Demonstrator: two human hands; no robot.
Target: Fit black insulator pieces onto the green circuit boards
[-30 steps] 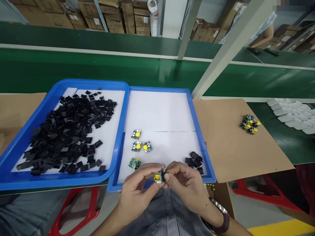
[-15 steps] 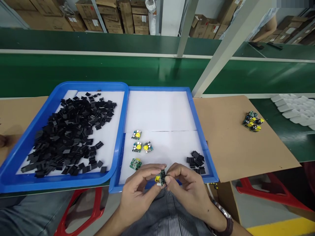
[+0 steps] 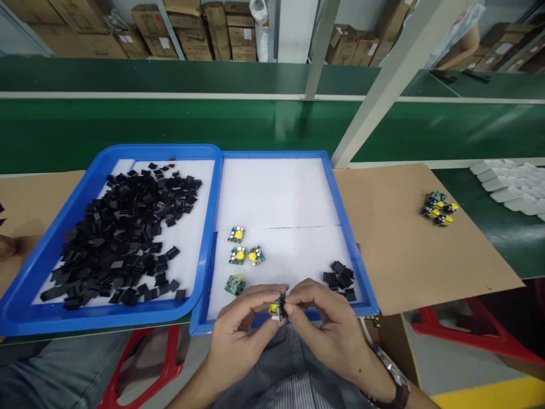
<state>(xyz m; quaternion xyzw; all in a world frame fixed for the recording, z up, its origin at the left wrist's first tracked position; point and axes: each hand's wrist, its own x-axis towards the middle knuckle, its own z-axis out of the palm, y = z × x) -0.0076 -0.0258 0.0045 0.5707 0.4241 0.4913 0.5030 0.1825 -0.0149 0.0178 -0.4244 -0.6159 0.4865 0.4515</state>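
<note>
My left hand (image 3: pixel 244 326) pinches a small circuit board (image 3: pixel 279 307) with a yellow component on it, held on edge above the front rim of the right blue tray (image 3: pixel 272 154). Thumb and forefinger of my right hand (image 3: pixel 326 321) close together against the board's right side; what sits between them is hidden. Just beyond my left fingers lies a green circuit board (image 3: pixel 234 285). Several black pieces (image 3: pixel 338 276) rest in the tray beyond my right hand. Farther back in the same tray are boards with yellow parts (image 3: pixel 237 255).
The left blue tray (image 3: pixel 208 227) holds a large heap of black rectangular pieces (image 3: pixel 119 233). More boards (image 3: pixel 438 209) lie on the cardboard (image 3: pixel 383 238) at right, near stacked white trays (image 3: pixel 511 187). A slanted post (image 3: pixel 383 91) rises behind. Another person's hand (image 3: pixel 7 246) shows at far left.
My right fingers have shifted slightly up and in against the board; the dark bit seen at their tips is now covered. At far left, the other person's hand has moved slightly into view.
</note>
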